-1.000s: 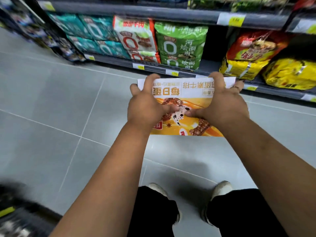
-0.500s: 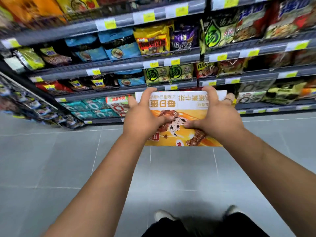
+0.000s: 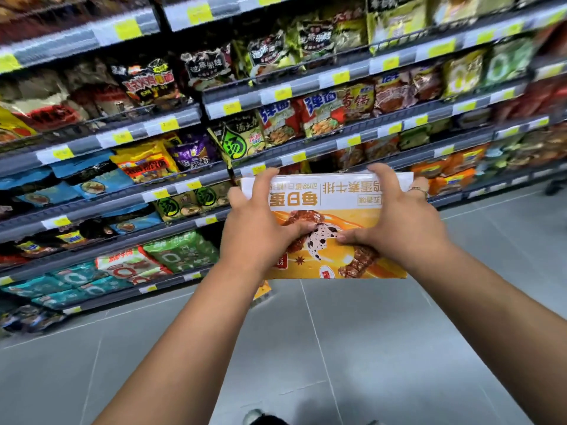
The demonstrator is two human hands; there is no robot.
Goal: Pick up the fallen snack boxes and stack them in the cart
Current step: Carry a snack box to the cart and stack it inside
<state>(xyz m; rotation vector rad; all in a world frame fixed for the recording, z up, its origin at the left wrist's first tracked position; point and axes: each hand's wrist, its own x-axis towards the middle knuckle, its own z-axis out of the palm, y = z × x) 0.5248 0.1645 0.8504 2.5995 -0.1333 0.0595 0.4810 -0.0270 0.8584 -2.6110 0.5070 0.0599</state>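
An orange and white snack box [image 3: 334,262] with printed characters and a food picture is held flat in front of me, above the floor. My left hand [image 3: 257,231] grips its left side, fingers over the far edge and thumb on top. My right hand [image 3: 399,228] grips the right side the same way, with a ring on one finger. No cart shows in this view.
Shelves [image 3: 184,118] packed with snack bags and yellow price tags fill the view ahead and to the left. Grey tiled floor [image 3: 368,348] lies below my arms. A small orange object [image 3: 262,291] lies on the floor under the box. A shoe tip [image 3: 254,417] shows at the bottom edge.
The view has tilted upward from the floor to the higher shelves, and the box held in both hands has risen with it. The grip on the box is unchanged.
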